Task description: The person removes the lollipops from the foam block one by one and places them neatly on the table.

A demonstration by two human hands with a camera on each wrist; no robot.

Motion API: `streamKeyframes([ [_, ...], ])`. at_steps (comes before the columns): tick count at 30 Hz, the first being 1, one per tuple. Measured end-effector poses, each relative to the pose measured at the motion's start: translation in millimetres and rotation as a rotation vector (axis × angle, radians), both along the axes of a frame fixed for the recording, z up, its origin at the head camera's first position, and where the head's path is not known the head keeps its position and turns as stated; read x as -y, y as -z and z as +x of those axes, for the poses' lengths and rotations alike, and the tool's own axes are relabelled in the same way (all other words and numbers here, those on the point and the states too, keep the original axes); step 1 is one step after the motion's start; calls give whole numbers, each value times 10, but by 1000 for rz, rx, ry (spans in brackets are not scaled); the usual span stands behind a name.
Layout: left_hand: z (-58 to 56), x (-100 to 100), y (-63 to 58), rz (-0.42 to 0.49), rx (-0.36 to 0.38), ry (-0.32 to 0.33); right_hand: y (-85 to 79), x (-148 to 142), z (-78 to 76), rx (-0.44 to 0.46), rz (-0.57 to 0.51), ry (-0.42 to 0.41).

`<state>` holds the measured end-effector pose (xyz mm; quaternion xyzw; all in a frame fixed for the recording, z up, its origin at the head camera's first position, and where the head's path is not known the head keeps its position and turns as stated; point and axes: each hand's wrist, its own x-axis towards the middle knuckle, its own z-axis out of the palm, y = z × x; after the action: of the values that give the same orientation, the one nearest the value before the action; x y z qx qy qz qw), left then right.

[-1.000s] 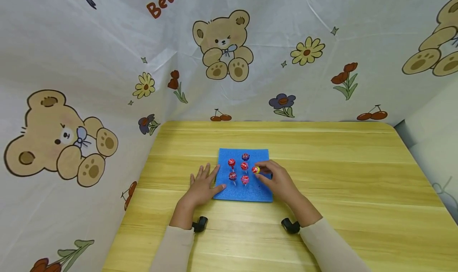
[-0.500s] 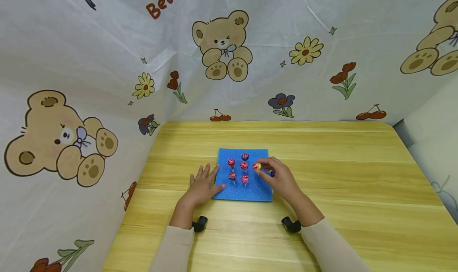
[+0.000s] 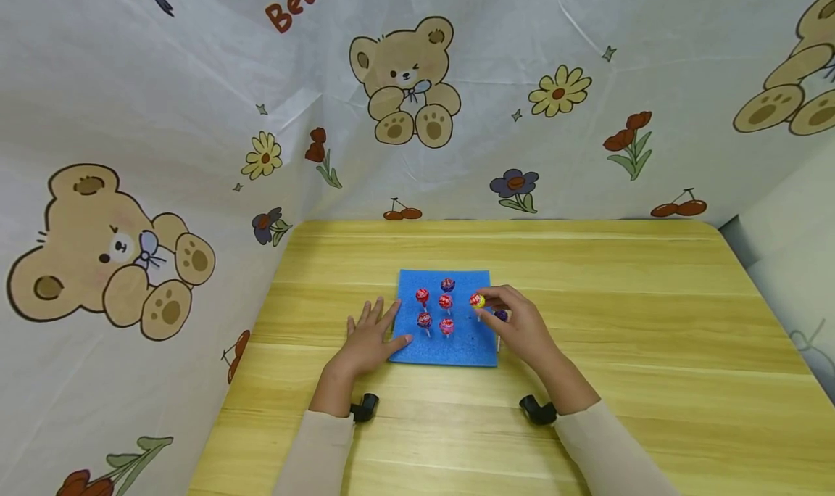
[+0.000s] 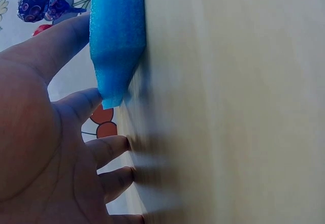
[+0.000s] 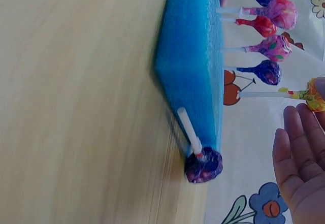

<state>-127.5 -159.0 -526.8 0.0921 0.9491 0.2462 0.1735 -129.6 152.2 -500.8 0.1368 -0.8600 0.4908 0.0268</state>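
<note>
My right hand (image 3: 522, 325) pinches a red-and-yellow wrapped lollipop (image 3: 478, 301) by its head, above the right part of a blue foam block (image 3: 468, 347). In the right wrist view its white stick (image 5: 264, 94) points at the foam, with a small gap between stick end and foam. Several lollipops stand upright in the block, among them a red one (image 3: 422, 294), a pink one (image 3: 446, 326) and a dark blue one (image 3: 447, 285). My left hand (image 3: 367, 342) lies with fingers spread at the block's left edge, thumb on top of the foam.
A purple lollipop (image 5: 204, 165) lies on the wooden table (image 3: 620, 322) against the block's right side. A bear-print cloth (image 3: 496, 39) hangs behind and to the left of the table. Small dark holes show in the foam.
My right hand has moved right and slightly away with the red-and-yellow lollipop, uncovering the purple one beside the block. My left hand stays in place.
</note>
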Motion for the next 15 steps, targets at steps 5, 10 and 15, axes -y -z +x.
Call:
streamKeyframes([
  [5, -12, 2, 16, 1, -1, -3, 8, -94, 16, -11, -3, 28],
  [10, -22, 0, 24, -8, 1, -2, 20, -209, 30, -32, -9, 53],
  [15, -20, -5, 14, -15, 5, -4, 58, -319, 45, -39, 8, 79],
])
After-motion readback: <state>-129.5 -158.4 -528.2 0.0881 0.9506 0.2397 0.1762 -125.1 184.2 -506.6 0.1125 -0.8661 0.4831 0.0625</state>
